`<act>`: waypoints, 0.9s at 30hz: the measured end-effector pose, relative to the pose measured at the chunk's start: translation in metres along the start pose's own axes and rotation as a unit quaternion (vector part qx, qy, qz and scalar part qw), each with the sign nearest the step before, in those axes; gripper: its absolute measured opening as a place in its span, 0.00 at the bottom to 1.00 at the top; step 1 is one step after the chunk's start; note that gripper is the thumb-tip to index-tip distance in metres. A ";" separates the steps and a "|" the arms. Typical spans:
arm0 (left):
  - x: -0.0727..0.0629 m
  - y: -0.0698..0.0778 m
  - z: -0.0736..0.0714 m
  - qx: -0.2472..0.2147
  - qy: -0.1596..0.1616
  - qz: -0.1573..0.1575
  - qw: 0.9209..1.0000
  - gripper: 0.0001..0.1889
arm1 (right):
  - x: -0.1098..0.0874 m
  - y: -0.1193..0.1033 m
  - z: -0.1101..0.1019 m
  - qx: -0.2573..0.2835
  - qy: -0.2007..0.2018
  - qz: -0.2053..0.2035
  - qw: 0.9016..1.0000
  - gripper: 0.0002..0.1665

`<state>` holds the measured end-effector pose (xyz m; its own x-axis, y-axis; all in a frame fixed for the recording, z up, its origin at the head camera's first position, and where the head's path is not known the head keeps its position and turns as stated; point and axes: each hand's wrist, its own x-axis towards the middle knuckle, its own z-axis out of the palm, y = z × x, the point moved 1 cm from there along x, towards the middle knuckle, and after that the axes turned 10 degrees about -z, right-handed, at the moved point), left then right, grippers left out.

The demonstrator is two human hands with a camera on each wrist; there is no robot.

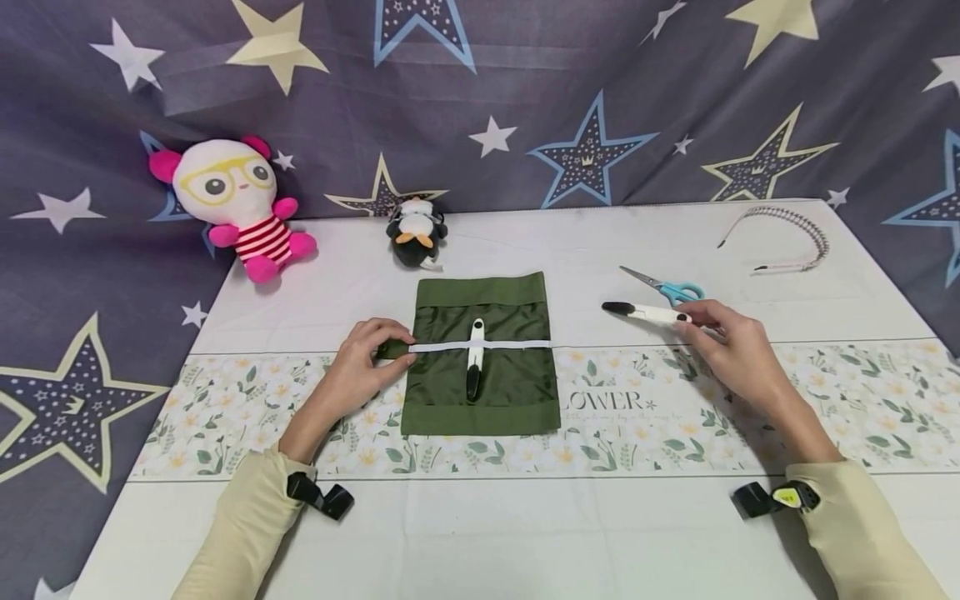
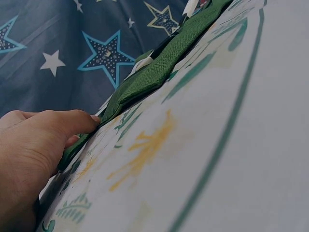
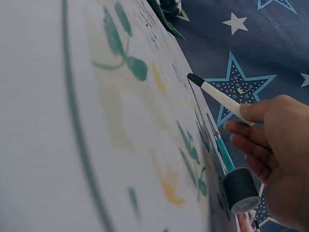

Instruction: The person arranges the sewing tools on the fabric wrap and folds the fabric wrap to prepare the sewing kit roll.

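Note:
A dark green cloth panel (image 1: 517, 379) with hemmed top and bottom lies flat, a narrow white elastic band (image 1: 517, 343) running across its middle. Tucked upright under the band is a slim white tool with a black cap (image 1: 476, 350), cap end toward me. My left hand (image 1: 356, 367) pinches the panel's small green tab at its left edge; in the left wrist view the thumb and fingers close on the green fabric (image 2: 149, 72). To the right, my right hand (image 1: 731, 346) holds a matching white tool with a black cap (image 1: 648, 313) by its white end, cap pointing left.
Blue-handled scissors (image 1: 678, 292) lie just behind the right hand's tool. A headband (image 1: 813, 233) rests at the back right. Along the back left sit a pink-and-white plush toy (image 1: 240, 208) and a small penguin plush (image 1: 417, 233). A star-patterned curtain (image 1: 487, 75) hangs behind the table.

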<state>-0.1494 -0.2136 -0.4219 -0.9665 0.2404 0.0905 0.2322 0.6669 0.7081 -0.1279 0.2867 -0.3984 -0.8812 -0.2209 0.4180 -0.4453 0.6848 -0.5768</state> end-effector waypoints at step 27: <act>0.000 0.000 0.000 0.001 -0.001 -0.006 1.000 0.11 | 0.029 -0.003 0.011 0.085 0.083 0.009 0.993 0.15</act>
<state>-0.1495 -0.2138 -0.4222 -0.9689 0.2340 0.0808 0.2211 0.6710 0.7077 -0.1534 0.2707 -0.3919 -0.8574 -0.0824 0.5080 -0.4622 0.5576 -0.6895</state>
